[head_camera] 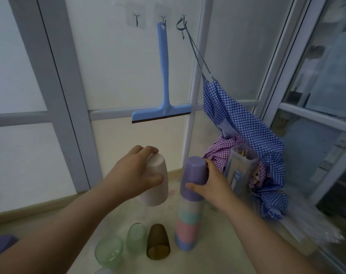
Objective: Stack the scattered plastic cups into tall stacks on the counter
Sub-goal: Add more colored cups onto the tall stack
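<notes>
A: First, the near edge of the counter (217,252). What stands there?

B: Three upturned cups in a row: a clear green cup (108,252) nearest, a second green cup (136,236) just behind it, and a brown translucent cup (158,242) to their right. A purple object (2,244) shows at the left edge; it cannot be identified.

A: Location of the stack?

B: The stack (188,224) stands upright just right of the brown cup. Visible layers, bottom to top: blue, pink, mint, pale white. All cups are inverted.

A: State of the right hand?

B: The right hand (211,182) is closed around a purple cup (193,177), thumb on the near side, fingers on the far side. The cup is mouth-down on top of the stack, tilted slightly.

A: State of the left hand?

B: The left hand (136,171) grips a pale pink cup (155,178), inverted and held clear of the counter, left of the stack.

A: Behind these?

B: Right of the stack, a clear plastic container (239,167) leans against pink checked cloth (219,153) and blue checked cloth (247,125). A blue squeegee (164,76) hangs from a wall hook (163,18).
</notes>
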A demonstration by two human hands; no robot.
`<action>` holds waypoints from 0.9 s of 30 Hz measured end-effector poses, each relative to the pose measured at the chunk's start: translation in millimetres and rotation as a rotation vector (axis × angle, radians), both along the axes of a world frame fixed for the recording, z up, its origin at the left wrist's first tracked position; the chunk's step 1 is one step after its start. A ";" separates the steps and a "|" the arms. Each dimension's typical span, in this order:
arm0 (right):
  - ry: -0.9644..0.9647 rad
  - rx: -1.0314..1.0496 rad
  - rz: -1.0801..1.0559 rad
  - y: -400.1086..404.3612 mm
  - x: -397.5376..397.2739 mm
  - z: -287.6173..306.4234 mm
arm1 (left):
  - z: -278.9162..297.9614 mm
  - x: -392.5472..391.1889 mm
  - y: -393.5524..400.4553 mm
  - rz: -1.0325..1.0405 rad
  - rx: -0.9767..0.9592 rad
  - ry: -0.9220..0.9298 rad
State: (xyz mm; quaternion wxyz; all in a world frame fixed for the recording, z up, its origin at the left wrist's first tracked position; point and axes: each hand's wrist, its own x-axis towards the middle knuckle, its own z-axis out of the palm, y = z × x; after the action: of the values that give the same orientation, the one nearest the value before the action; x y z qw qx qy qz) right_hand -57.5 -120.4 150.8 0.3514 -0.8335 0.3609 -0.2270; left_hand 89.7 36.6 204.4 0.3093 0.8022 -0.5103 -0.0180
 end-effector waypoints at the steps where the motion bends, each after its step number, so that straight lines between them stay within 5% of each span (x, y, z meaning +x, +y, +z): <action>1: 0.011 -0.002 0.008 -0.5 -1.6 -0.3 | 3.8 -1.5 -2.4 0.002 -0.017 -0.003; 13: 0.118 -0.275 0.035 -18.3 -43.4 28.0 | 67.8 -36.0 -71.3 -0.101 -0.120 -0.151; 27: 0.258 -0.330 0.162 -6.2 -72.2 11.3 | 6.9 -47.8 -100.2 -0.133 0.094 -0.231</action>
State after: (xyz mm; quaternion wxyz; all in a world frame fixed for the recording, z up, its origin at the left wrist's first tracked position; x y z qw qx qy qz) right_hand -129.7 -126.6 162.1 0.1781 -0.9281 0.2926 -0.1458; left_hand 41.9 -63.6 211.3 0.2087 0.7770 -0.5932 0.0301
